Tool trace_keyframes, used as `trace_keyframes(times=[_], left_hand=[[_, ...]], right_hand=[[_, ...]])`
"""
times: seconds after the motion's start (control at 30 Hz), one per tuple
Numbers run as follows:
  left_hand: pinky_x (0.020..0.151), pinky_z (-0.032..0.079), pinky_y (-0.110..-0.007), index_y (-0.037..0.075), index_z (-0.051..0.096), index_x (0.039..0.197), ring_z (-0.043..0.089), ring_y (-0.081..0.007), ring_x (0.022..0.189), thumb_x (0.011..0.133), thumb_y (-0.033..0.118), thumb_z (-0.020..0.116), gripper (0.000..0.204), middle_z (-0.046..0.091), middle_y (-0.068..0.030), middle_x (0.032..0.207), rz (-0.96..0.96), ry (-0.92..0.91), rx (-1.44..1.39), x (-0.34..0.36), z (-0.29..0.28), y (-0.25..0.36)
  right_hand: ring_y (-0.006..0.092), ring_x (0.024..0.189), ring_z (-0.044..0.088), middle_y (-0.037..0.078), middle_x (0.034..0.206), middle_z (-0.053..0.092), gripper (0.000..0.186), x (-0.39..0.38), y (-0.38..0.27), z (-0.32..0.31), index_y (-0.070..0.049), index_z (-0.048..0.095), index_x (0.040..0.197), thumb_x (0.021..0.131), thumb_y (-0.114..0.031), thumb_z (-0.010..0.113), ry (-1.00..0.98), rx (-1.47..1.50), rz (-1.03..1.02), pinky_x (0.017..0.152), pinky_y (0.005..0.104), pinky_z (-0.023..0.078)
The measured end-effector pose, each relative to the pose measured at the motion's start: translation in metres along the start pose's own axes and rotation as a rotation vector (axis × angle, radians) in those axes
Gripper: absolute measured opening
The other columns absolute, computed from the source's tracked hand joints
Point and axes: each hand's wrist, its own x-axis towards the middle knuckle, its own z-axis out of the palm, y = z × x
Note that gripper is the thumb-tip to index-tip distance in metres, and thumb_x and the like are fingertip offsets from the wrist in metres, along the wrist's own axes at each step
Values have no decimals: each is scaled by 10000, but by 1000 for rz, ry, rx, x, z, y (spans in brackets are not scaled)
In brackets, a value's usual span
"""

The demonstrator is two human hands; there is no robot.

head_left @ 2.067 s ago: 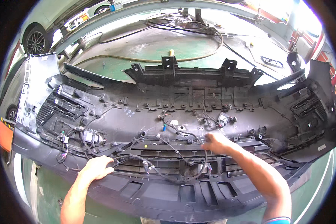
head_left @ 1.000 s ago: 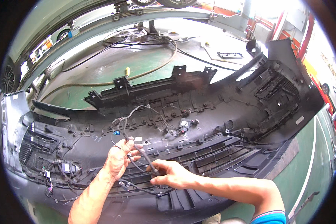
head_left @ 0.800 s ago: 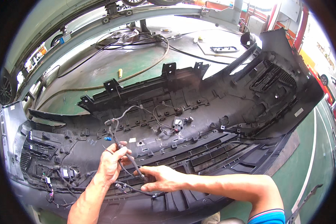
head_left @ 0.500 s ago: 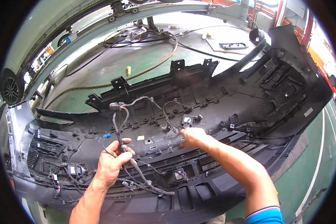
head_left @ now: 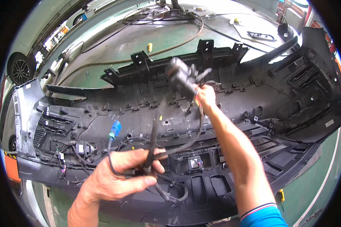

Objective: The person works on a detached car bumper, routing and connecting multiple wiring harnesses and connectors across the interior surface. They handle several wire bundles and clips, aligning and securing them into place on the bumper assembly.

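Observation:
Raised above a large black bumper cover (head_left: 310, 130), a black wiring harness (head_left: 152, 142) stretches between my two hands. My left hand (head_left: 117, 174) grips its taped trunk between thumb and fingers, close to the camera. A blue connector (head_left: 115, 129) on a thin lead sticks up beside that hand. Farther off, my right hand (head_left: 207, 97) is closed on the harness's other end, by a dark cluster of connectors (head_left: 183, 78) smeared by motion. A loop of the harness hangs below my left hand.
The bumper lies inner side up, with a bracketed black strip (head_left: 206, 53) along its far edge and a small module (head_left: 85, 148) at left. Beyond it, a hose (head_left: 185, 42) and cables cross the green floor. A car wheel (head_left: 20, 69) stands far left; a yellow-handled tool (head_left: 282, 195) is lower right.
The harness has been lifted off the bumper toward the camera. My right hand has moved up and away with the connector end; my left hand has come nearer. The view has shifted.

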Motion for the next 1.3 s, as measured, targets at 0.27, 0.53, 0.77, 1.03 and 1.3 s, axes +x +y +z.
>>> trace_keyframes(times=[0.27, 0.53, 0.77, 1.03, 1.3], left_hand=[[819, 546, -283, 48, 533, 1463, 684, -130, 913, 884, -18, 724, 613, 728, -59, 979, 68, 300, -9, 33, 19, 9], [769, 476, -236, 81, 500, 1498, 588, -55, 839, 943, 13, 692, 591, 681, 7, 943, 286, 188, 131, 93, 36, 10], [796, 523, -259, 42, 513, 1464, 667, -95, 880, 937, 77, 728, 571, 732, -53, 975, 290, 286, 17, 81, 6, 20], [732, 549, -242, 59, 643, 1338, 696, -99, 851, 945, 162, 756, 422, 766, -52, 945, 476, 493, 339, 79, -38, 63], [602, 535, -253, -41, 654, 1175, 665, -121, 702, 934, 45, 696, 259, 716, -75, 858, 701, 596, 311, 107, -28, 83]], right_hand=[[76, 595, 545, -28, 733, 657, 319, 1, -59, -167, -67, 738, 929, 914, -383, 780, 15, 99, -135, 555, 247, 416], [110, 864, 650, 27, 1004, 752, 368, -34, -70, -303, -96, 730, 1067, 956, -445, 698, 130, 76, -240, 747, 300, 465], [88, 812, 609, -12, 854, 625, 331, -44, -51, -333, -57, 700, 1170, 1044, -342, 585, 118, 147, -340, 764, 248, 464], [56, 624, 426, -45, 699, 442, 327, -75, -84, -292, -36, 684, 1176, 1070, -306, 532, -113, 201, -334, 579, 242, 367], [11, 533, 416, -72, 711, 509, 312, -130, -137, -216, -34, 683, 1147, 931, -257, 711, -309, 167, -182, 449, 180, 314]])
